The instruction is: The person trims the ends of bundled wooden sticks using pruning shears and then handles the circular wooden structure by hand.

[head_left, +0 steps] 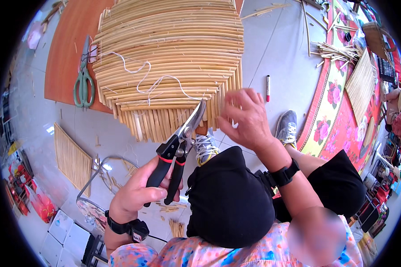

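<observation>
In my left hand [147, 187] I hold black pruning shears with red bands [173, 151], their blades pointing up at the lower right of a mat of bamboo sticks [169, 44]. A loose white string [142, 75] lies across the mat and runs to near the blade tips. My right hand [243, 118] is beside the mat's lower right edge, fingers bent and apart, holding nothing that I can see. Green-handled scissors [83, 86] lie left of the mat on a brown board [64, 53].
A marker [268, 88], stick bundles [336, 53] and a woven panel [361, 84] lie to the right by a floral cloth [318, 124]. Another panel [71, 155], a metal frame [87, 189] and offcuts are lower left. My black-clothed knees and shoes [286, 124] are below the mat.
</observation>
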Action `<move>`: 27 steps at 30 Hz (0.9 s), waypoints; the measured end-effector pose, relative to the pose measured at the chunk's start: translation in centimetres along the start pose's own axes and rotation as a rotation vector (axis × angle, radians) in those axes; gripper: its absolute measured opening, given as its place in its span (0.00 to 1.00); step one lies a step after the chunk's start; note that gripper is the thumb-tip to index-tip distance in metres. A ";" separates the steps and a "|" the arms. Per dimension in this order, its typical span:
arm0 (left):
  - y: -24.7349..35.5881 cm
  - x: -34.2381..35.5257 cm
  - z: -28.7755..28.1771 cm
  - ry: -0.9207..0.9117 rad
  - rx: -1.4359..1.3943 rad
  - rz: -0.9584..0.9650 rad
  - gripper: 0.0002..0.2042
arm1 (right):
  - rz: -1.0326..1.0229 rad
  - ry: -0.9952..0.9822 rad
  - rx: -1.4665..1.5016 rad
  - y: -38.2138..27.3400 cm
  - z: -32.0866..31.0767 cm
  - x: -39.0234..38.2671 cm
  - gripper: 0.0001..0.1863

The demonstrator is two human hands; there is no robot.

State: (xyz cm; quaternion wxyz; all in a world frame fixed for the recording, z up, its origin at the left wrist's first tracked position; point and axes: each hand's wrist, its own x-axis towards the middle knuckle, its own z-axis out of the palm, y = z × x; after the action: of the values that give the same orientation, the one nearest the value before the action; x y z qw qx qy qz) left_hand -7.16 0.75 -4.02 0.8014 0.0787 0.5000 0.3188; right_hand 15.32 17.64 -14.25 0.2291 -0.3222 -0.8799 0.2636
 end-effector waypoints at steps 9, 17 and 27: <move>0.5 0.9 0.7 0.066 0.102 -0.046 0.38 | 0.144 0.256 -0.015 0.5 1.5 0.9 0.13; 0.4 2.5 0.5 0.009 0.185 -0.009 0.34 | 0.890 0.056 0.954 2.9 2.2 0.4 0.21; 0.7 3.6 1.2 0.041 0.178 0.016 0.32 | 1.023 -0.047 1.304 2.3 2.3 0.4 0.19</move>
State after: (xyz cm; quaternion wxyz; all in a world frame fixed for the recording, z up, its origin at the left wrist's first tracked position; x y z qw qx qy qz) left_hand -5.41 3.65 -5.84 0.7782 0.1471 0.5420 0.2812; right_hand 14.73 18.67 -17.30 0.2035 -0.4796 -0.2996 0.7993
